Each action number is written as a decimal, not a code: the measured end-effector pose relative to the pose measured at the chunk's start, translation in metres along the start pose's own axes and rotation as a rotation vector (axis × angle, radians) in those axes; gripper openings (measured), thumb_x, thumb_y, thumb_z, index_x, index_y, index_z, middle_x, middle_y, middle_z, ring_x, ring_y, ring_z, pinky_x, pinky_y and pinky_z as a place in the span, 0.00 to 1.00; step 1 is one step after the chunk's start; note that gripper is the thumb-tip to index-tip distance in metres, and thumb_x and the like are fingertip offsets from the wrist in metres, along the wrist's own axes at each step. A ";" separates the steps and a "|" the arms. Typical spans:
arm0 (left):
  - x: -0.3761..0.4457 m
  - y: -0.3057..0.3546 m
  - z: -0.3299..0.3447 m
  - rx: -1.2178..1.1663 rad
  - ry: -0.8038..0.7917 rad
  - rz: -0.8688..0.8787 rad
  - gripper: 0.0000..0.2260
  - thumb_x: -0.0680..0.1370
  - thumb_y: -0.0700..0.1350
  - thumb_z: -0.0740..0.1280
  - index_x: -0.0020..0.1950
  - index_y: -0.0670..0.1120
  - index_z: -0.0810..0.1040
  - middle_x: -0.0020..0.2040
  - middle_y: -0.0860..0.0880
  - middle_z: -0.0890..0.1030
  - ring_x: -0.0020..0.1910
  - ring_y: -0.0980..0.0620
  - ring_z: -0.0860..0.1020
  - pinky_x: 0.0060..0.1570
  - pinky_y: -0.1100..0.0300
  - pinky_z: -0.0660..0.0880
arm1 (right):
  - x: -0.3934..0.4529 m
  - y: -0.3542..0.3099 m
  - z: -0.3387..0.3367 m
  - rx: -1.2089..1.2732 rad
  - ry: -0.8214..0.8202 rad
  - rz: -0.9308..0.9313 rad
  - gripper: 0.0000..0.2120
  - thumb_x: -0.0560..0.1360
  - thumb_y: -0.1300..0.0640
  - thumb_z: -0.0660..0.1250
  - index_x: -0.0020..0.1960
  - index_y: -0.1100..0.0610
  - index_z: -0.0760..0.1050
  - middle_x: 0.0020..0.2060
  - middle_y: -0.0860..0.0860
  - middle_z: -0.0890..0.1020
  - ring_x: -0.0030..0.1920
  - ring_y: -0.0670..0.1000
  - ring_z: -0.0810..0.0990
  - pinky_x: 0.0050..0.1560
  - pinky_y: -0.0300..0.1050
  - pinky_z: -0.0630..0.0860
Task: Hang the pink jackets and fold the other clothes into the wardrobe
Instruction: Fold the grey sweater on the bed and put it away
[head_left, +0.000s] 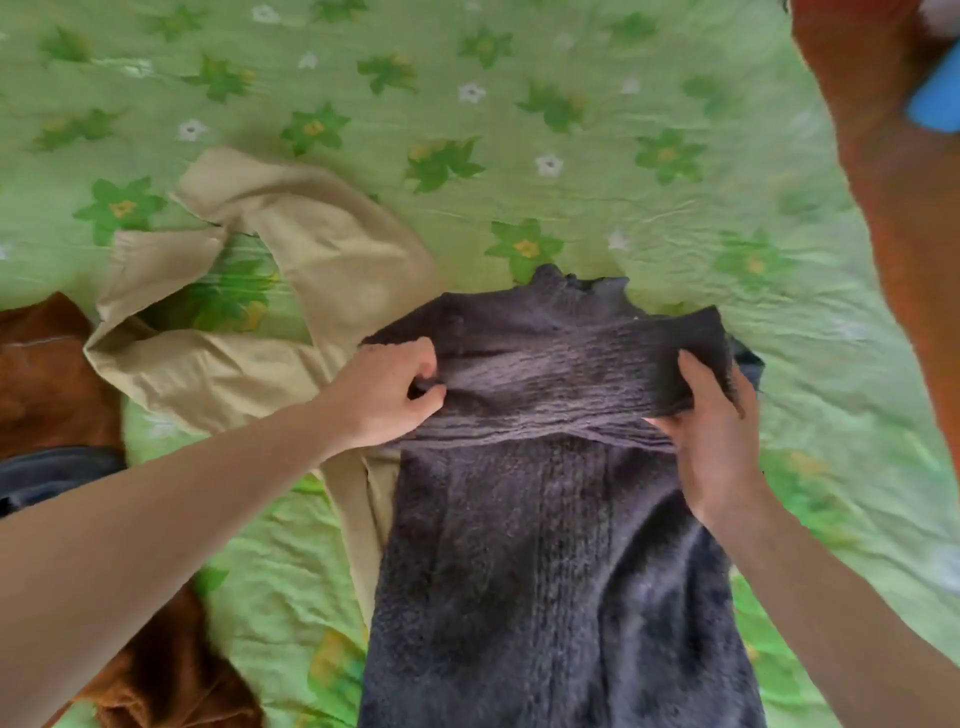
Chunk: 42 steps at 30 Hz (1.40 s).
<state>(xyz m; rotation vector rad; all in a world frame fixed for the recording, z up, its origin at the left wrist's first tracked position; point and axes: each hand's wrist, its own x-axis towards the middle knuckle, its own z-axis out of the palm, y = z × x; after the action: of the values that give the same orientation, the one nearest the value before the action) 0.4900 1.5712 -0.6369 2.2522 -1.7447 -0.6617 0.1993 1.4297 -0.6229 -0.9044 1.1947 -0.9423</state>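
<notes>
A dark grey knitted sweater (561, 519) is seen laid out on a bed covered by a green floral sheet (597, 171), its long axis running from the near edge of the bed away from the camera, with the collar at the far end. The sweater's upper part is gathered into a thick band across its width, and this band is held at both ends. The left hand (387, 389) is placed at the band's left edge, its fingers curled into the knit and pinching a fold of it, the forearm reaching in from the lower left. The right hand (711, 421) is set at the band's right edge, with the thumb lying on top of the fabric and the fingers tucked beneath, so that the edge is gripped between them; its forearm comes in from the lower right. Both wrists are held low, close to the sweater's surface.

A pair of beige trousers (270, 312) is spread beside the sweater on the left, partly tucked under it, the legs bent into a loop on the sheet. A brown garment (47, 374) is bunched at the left edge of the bed, with more brown fabric near the lower left corner. A blurred orange cloth (893, 182) is visible at the upper right.
</notes>
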 end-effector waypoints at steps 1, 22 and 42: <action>0.007 -0.001 0.002 0.014 -0.017 0.006 0.10 0.83 0.54 0.66 0.53 0.48 0.72 0.45 0.50 0.81 0.46 0.44 0.80 0.50 0.48 0.75 | 0.008 0.001 -0.012 -0.043 0.039 -0.002 0.05 0.79 0.54 0.70 0.54 0.47 0.84 0.45 0.43 0.88 0.49 0.47 0.86 0.43 0.45 0.83; 0.057 -0.032 0.029 0.495 -0.007 0.057 0.21 0.85 0.59 0.55 0.60 0.43 0.76 0.48 0.45 0.80 0.50 0.39 0.81 0.54 0.43 0.74 | 0.069 0.056 -0.101 -1.184 0.260 -0.159 0.27 0.81 0.50 0.67 0.77 0.54 0.65 0.67 0.58 0.74 0.67 0.62 0.72 0.63 0.59 0.71; 0.120 -0.016 0.004 -0.032 0.101 -0.111 0.03 0.81 0.38 0.69 0.54 0.44 0.78 0.46 0.45 0.79 0.47 0.40 0.78 0.44 0.51 0.69 | 0.166 -0.019 -0.026 -1.443 -0.506 -0.273 0.08 0.75 0.60 0.72 0.54 0.56 0.77 0.44 0.55 0.82 0.47 0.61 0.81 0.49 0.55 0.78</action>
<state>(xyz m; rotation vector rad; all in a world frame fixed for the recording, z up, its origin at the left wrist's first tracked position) 0.5253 1.4609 -0.6735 2.3311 -1.5615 -0.5818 0.1907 1.2664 -0.6640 -2.3072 1.2103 0.1583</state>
